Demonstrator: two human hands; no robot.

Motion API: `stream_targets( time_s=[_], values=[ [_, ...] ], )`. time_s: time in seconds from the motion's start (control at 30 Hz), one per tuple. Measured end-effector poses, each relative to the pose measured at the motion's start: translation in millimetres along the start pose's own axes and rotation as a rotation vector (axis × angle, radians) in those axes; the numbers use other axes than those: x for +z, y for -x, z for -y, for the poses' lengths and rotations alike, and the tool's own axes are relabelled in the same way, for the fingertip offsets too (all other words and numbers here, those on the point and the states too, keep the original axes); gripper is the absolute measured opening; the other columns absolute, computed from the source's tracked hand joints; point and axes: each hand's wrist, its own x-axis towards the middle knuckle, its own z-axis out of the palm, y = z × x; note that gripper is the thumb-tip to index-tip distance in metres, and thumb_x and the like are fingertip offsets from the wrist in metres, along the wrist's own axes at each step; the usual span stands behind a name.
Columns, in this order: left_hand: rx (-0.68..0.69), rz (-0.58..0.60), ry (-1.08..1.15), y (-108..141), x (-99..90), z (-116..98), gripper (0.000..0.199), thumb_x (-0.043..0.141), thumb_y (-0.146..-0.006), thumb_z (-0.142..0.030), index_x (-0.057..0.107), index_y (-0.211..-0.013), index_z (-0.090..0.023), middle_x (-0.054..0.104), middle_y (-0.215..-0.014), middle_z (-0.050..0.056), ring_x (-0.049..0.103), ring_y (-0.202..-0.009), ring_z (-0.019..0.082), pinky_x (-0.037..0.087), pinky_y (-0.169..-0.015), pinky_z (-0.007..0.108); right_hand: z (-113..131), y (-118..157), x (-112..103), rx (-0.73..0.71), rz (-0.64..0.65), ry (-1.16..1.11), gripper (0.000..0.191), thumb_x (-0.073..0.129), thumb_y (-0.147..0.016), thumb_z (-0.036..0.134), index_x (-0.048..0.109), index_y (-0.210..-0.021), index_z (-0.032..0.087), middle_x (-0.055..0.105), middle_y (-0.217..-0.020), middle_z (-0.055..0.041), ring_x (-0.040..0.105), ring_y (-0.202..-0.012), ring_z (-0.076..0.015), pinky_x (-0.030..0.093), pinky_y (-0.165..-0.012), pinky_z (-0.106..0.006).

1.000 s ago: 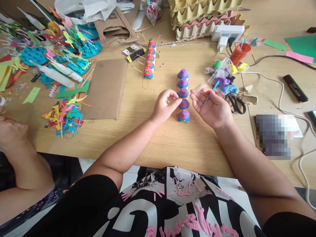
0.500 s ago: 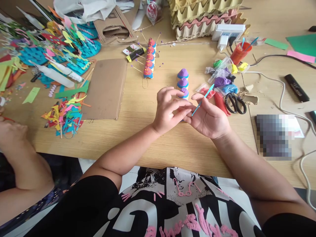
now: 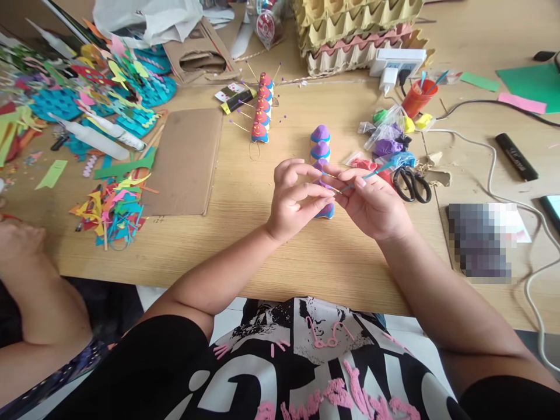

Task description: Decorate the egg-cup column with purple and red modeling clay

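My right hand (image 3: 376, 204) holds a thin blue tool (image 3: 371, 174) between thumb and fingers, its tip pointing left. My left hand (image 3: 295, 201) meets the right one at the fingertips, thumb and fingers pinched together; anything between them is too small to make out. Just behind and beneath the hands stands a row of purple-and-blue clay-covered bumps (image 3: 321, 150), partly hidden by the fingers. Farther back to the left is a finished-looking red-and-blue row (image 3: 262, 108) with smiling faces and pins sticking out of its sides.
Brown cardboard (image 3: 186, 160) and paper scraps (image 3: 114, 207) lie left. Egg trays (image 3: 359, 35) are stacked behind. To the right are bagged clay (image 3: 387, 146), black scissors (image 3: 412, 185), a red cup (image 3: 417, 98), a marker (image 3: 516, 156) and cables. Another person's arm rests at far left.
The blue tool has tilted from steep to nearly flat in my right hand, whose fingers have closed more around it. The whole view has shifted slightly.
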Motion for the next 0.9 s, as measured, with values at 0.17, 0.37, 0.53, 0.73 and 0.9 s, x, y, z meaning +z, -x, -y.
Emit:
stream_targets(
  time_s=[0.17, 0.37, 0.53, 0.73, 0.9],
  values=[
    [0.054, -0.129, 0.095, 0, 4.2, 1, 0.016, 0.071, -0.100, -0.046, 0.076, -0.090, -0.036, 0.065, -0.115, 0.001, 0.057, -0.128, 0.023, 0.050, -0.120, 0.057, -4, -3, -6, 0.059, -0.011, -0.045, 0.026, 0.086, -0.085, 0.046, 0.077, -0.097, 0.024, 0.054, -0.067, 0.0045, 0.045, -0.059, -0.0100, 0.045, -0.055, -0.027],
    [0.078, -0.113, 0.076, 0, 4.2, -1, 0.012, 0.074, -0.098, -0.042, 0.077, -0.089, -0.034, 0.063, -0.114, 0.002, 0.055, -0.126, 0.021, 0.049, -0.121, 0.051, -5, 2, -1, 0.196, 0.073, 0.039, 0.036, 0.096, -0.072, 0.049, 0.080, -0.087, 0.022, 0.062, -0.070, 0.0036, 0.046, -0.061, -0.0088, 0.038, -0.056, -0.027],
    [-0.028, -0.003, 0.031, -2, 0.5, -3, 0.010, 0.078, -0.095, -0.042, 0.078, -0.099, -0.033, 0.066, -0.117, 0.004, 0.055, -0.129, 0.024, 0.045, -0.122, 0.050, -7, 1, -1, 0.211, -0.015, 0.042, 0.039, 0.099, -0.066, 0.050, 0.074, -0.077, 0.022, 0.065, -0.069, 0.0019, 0.046, -0.059, -0.0099, 0.035, -0.055, -0.029],
    [-0.220, 0.114, 0.077, -7, 6.2, 20, 0.031, 0.071, -0.098, -0.032, 0.067, -0.128, -0.025, 0.074, -0.129, 0.008, 0.065, -0.125, 0.024, 0.049, -0.117, 0.043, -8, -9, -11, -0.011, -0.282, 0.469, 0.031, 0.086, -0.081, 0.047, 0.069, -0.078, 0.021, 0.052, -0.065, 0.0035, 0.038, -0.060, -0.0108, 0.031, -0.059, -0.030],
    [-0.403, 0.211, 0.255, -2, 18.8, 34, 0.027, 0.058, -0.102, -0.024, 0.065, -0.127, -0.020, 0.076, -0.128, 0.010, 0.073, -0.113, 0.019, 0.058, -0.099, 0.033, -13, -20, -24, -0.105, -0.326, 0.928, 0.014, 0.069, -0.093, 0.028, 0.068, -0.081, 0.020, 0.045, -0.064, 0.0039, 0.036, -0.062, -0.0125, 0.030, -0.063, -0.032]
  ],
)
